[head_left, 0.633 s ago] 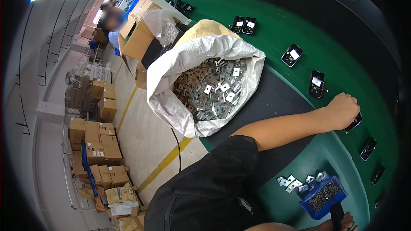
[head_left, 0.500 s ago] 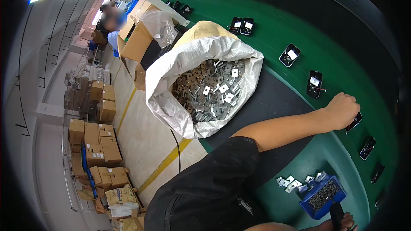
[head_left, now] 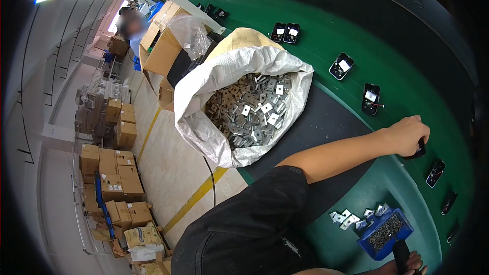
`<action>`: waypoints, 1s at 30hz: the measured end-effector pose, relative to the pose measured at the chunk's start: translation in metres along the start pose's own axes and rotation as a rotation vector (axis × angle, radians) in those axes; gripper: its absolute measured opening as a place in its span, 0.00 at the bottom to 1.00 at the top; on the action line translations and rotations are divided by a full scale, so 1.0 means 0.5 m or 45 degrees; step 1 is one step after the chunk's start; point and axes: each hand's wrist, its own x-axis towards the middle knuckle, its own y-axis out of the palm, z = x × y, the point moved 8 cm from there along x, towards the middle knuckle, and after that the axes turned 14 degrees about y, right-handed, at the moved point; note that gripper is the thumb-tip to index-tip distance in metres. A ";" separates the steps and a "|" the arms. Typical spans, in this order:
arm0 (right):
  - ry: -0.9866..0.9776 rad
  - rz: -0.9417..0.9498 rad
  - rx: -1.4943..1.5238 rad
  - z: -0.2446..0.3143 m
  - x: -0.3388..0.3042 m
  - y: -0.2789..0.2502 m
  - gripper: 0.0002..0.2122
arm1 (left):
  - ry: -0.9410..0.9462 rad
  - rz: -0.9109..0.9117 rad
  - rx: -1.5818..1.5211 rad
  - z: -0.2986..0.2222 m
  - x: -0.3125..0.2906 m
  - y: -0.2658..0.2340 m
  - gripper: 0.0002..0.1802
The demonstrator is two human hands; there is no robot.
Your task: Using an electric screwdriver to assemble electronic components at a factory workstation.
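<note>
My left hand [head_left: 409,135] reaches over the green conveyor belt [head_left: 326,25], its fingers closed on a small dark oblong device [head_left: 418,150] that they partly cover. Similar devices lie along the belt: one with a white label and a red wire [head_left: 371,99] is nearest on the far side, another dark device [head_left: 435,173] on the near side. At the lower right edge my right hand [head_left: 415,262] grips a black handheld tool [head_left: 401,254]; its kind is unclear. The tool's tip is over a blue bin [head_left: 374,252] of small screws. Several metal plates [head_left: 347,219] lie beside the bin.
A white woven sack [head_left: 196,97] full of square metal plates stands left of my arm on a dark surface [head_left: 326,117]. Behind it are an open carton [head_left: 163,53] and a clear plastic bag [head_left: 189,33]. Stacked cartons [head_left: 119,173] line the floor; a person [head_left: 133,28] is far off.
My left hand now has the dark device lifted and tilted, where before it lay flat under the fingers. The other devices have shifted slightly in view. The right hand stays by the bin.
</note>
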 end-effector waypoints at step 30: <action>0.244 0.585 0.271 0.047 -0.032 0.067 0.20 | 0.368 0.220 -0.035 -0.267 -0.198 0.023 0.18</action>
